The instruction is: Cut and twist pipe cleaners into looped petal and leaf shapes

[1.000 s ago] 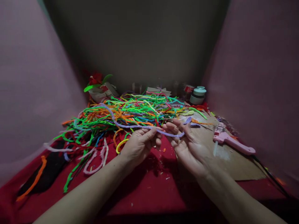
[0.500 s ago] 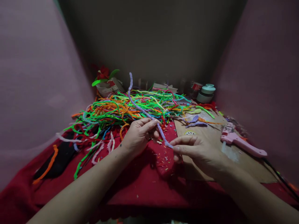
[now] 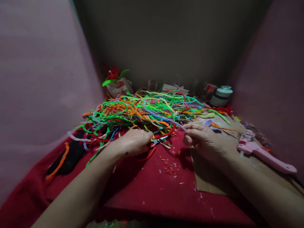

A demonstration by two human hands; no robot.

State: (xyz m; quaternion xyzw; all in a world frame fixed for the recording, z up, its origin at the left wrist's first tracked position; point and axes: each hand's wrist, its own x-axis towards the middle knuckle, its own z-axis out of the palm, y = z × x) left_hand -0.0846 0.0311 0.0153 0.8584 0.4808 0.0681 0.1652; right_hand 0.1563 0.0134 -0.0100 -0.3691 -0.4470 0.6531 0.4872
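My left hand point(image 3: 137, 141) is closed around a pair of scissors point(image 3: 159, 140) with red handles, their blades pointing right. Between the thumb and fingers of my right hand point(image 3: 198, 136) is the end of a purple pipe cleaner point(image 3: 163, 117), which stretches up and left across the pile. A large tangled heap of pipe cleaners point(image 3: 142, 106) in green, orange, red and other colours lies just beyond both hands. Small coloured clippings point(image 3: 169, 169) are scattered on the red cloth between them.
A pink glue gun point(image 3: 266, 152) rests on a brown board point(image 3: 209, 177) at the right. Behind it stands a teal-lidded jar point(image 3: 220, 96). Red and green craft flowers point(image 3: 114, 74) are at the back left. A black item point(image 3: 71, 158) lies on the red cloth point(image 3: 142, 193).
My left hand has let go of the purple pipe cleaner and now has the scissors. The right hand keeps its end of the pipe cleaner, slightly higher. The view has shifted left.
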